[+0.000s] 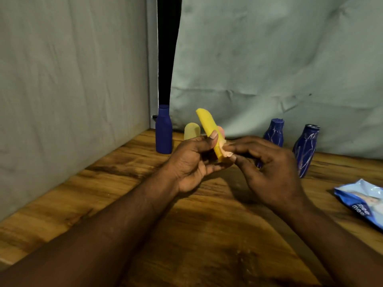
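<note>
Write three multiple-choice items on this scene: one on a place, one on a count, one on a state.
1. Where does the wipes packet lie on the table? A) right edge B) left edge C) far corner
2. How many blue bottles stand there? A) one B) three C) five
3. What does the left hand do? A) rests flat B) grips the yellow bottle C) hangs idle

Key: 1 A, it lies at the view's right border; 2 B, one plain, two streaked; 3 B, thumb and fingers curl round it while the right hand pinches a pale scrap at its lower end.
</note>
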